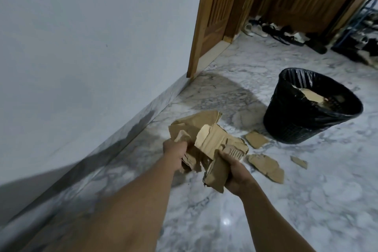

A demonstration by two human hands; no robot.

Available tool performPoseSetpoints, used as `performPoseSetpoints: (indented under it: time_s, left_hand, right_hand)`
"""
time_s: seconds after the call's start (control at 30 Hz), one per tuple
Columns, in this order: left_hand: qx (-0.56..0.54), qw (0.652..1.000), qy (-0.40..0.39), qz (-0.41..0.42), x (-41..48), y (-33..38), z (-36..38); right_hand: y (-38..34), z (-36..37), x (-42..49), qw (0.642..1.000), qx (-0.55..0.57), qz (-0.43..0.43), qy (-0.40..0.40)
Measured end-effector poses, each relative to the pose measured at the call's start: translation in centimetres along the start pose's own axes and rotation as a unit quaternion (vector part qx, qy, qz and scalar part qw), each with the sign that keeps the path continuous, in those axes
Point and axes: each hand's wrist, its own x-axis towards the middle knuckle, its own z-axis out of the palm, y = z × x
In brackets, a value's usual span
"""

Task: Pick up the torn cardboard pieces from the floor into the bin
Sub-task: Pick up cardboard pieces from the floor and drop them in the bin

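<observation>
Carrying: my left hand (175, 150) and right hand (235, 171) clutch torn brown cardboard (210, 139); next I'd release over the black plastic-lined bin (296, 125) at two o'clock.

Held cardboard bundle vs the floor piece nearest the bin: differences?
The held bundle is large, crumpled and off the floor, gripped by the left hand and right hand; the floor piece is small, flat, untouched. Both are torn brown cardboard, not yet in the bin.
</observation>
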Motion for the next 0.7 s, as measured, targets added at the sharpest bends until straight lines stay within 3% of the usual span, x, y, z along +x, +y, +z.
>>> performPoseSetpoints:
  time_s: [0.37, 0.5, 0.63, 0.7]
  left_hand:
    - [-0.151, 0.98, -0.127, -0.018, -3.5, 5.8, 15.9]
    - [-0.152, 0.974, -0.163, -0.027, -3.7, 7.5, 20.3]
    - [-0.045, 0.985, -0.148, 0.079, 1.6, 12.7, 27.6]
    - [-0.03, 0.981, -0.139, 0.13, -5.9, 17.1, 27.6]
  right_hand:
    - [-17.0, -5.6, -4.3, 0.957, -0.174, -0.149, 0.176]
    - [-22.7, -7.4, -6.2, 0.941, -0.265, -0.138, 0.158]
    - [-31.4, -7.1, -8.5, 0.919, -0.33, -0.185, 0.114]
    - [-36.0, -7.5, -9.5, 0.912, -0.339, -0.212, 0.094]
